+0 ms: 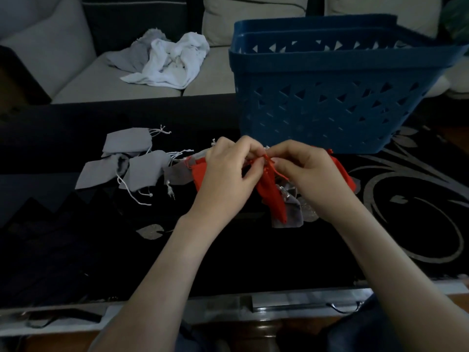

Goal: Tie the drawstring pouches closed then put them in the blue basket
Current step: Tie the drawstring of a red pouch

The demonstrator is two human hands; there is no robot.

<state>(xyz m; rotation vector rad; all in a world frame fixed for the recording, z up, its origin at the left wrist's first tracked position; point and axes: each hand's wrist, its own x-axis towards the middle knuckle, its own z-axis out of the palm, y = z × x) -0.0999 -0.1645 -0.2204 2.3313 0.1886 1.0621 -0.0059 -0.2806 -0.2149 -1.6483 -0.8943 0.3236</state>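
Note:
A red drawstring pouch [270,194] hangs between my two hands over the dark table. My left hand [228,174] and my right hand [307,168] both pinch its red strings at the pouch's neck, fingertips nearly touching. Other red pouches [199,174] lie under and beside my hands, partly hidden. Several grey pouches [142,168] with white strings lie to the left. The blue basket [330,102] stands just behind my hands, its inside not visible.
The dark tablecloth [406,224] has a silver floral pattern at the right. Sheer silver-grey pouches [291,209] lie below my right hand. A sofa behind the table holds crumpled white and grey cloths [172,62]. The table's near edge [291,303] runs below my forearms.

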